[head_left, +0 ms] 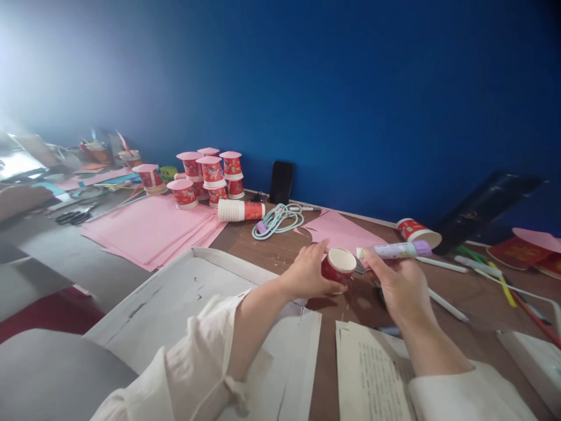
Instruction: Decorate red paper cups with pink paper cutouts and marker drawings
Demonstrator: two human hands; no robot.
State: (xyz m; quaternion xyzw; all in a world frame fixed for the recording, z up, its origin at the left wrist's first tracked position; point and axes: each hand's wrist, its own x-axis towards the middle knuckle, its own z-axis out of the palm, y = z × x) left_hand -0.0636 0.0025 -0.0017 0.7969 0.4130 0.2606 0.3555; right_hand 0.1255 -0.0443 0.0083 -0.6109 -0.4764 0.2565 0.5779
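The left hand (309, 266) has a red paper cup (342, 259) gripped round its side, fingers behind and thumb low at the front, while the right hand (405, 286) is closed about a glue stick (390, 251), thumb near its pale end and fingers mostly hidden. That pale end points left, just beside the cup's rim; whether the two touch cannot be told. The work in hand seems to be gluing the cup's top face, and for that the left grip should be firm enough to stop the cup turning but light enough not to dent the thin wall, with the thumb well below the edge. The stick is best tilted so its tip lies flat on the raised ring, and a thin, even coat would do better than a thick dab. The cup itself is small and red with printed patterning partly covered by the fingers, and its round, cream face turned upward looks like the base of an upturned cup. Just beyond this grip lies a cut pink sheet (344, 229); farther off, to the left hand's far left, stand similar red cups (213, 171) topped with pink paper
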